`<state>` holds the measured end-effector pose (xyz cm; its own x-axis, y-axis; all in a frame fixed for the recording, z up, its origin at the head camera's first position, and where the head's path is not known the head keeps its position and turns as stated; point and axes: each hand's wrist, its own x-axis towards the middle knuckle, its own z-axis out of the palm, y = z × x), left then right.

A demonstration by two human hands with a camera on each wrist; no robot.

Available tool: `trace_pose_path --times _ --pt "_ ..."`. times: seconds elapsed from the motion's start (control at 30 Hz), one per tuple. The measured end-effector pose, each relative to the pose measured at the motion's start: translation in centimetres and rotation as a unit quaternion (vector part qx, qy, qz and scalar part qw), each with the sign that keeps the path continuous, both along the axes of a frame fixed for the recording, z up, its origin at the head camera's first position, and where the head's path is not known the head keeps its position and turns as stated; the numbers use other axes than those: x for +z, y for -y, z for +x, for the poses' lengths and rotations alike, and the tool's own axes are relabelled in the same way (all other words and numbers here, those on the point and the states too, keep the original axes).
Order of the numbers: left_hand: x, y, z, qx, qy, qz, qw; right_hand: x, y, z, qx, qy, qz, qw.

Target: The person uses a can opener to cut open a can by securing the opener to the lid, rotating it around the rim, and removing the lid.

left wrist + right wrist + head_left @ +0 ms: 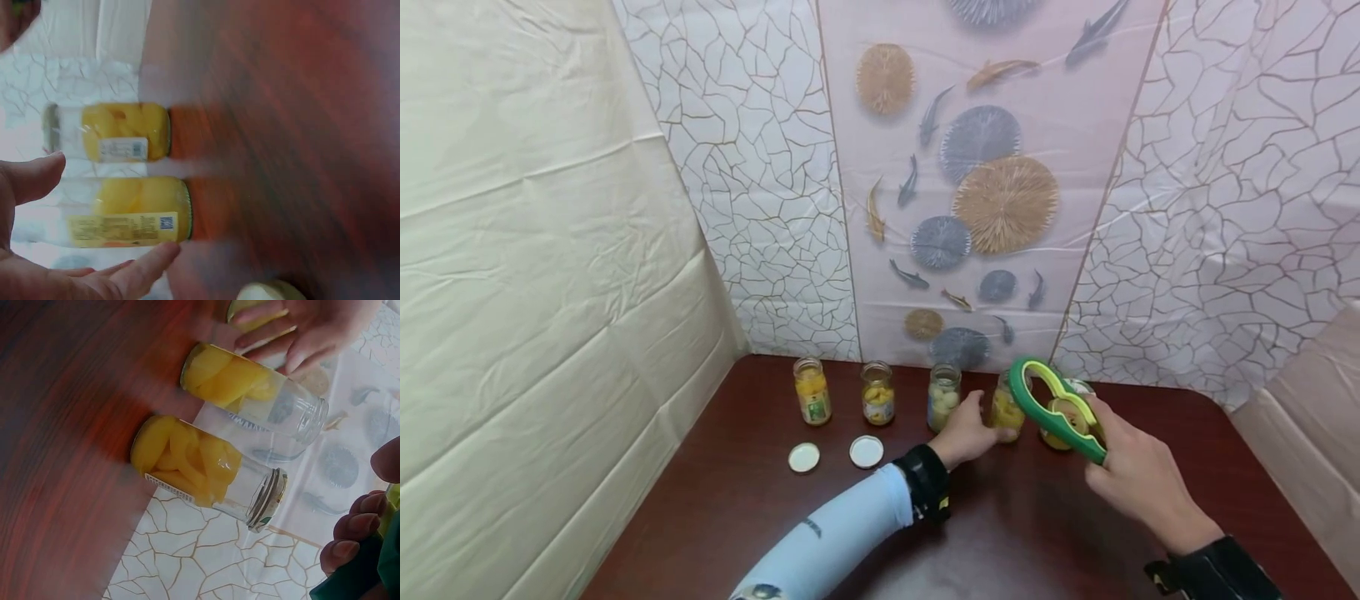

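My left hand [970, 433] reaches to an uncapped glass jar of yellow fruit [1006, 410], with fingers extended and thumb apart beside it. In the left wrist view, a fingertip lies right at the yellow label of this jar [140, 212]. My right hand [1138, 479] grips a green jar opener [1045, 417] by its handles, raised above the table. Its looped end overlaps the rightmost jar [1056, 440] in the head view. In the right wrist view, this rightmost jar [187, 462] has its metal lid [267, 500] on and holds yellow fruit pieces.
Left of my left hand stand three more uncapped jars: one with pale fruit [943, 398], one with yellow pieces [877, 396] and one with orange contents [812, 392]. Two white lids [803, 457] lie before them on the dark red table [722, 517]. Patterned cloth [775, 208] hangs behind.
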<state>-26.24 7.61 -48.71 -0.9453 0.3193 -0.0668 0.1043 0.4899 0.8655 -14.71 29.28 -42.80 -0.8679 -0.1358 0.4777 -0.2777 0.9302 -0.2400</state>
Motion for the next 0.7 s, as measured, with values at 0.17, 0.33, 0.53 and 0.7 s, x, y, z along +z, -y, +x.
trace_pose_path --times 0.17,0.33,0.53,0.7 --pt "0.6 3.3 3.5 -0.030 -0.017 0.027 0.9990 -0.1 -0.1 0.2 0.000 0.002 -0.001 1.000" --pt "0.8 6.3 6.1 -0.036 -0.043 0.087 0.9946 -0.2 -0.1 0.2 -0.003 0.005 0.001 1.000" --pt "0.9 8.3 6.6 -0.032 -0.052 0.142 0.9880 -0.2 0.1 0.0 -0.005 0.001 0.004 1.000" --pt "0.4 8.6 6.4 -0.042 -0.047 0.130 0.9894 0.0 0.4 -0.2 -0.004 0.001 0.008 1.000"
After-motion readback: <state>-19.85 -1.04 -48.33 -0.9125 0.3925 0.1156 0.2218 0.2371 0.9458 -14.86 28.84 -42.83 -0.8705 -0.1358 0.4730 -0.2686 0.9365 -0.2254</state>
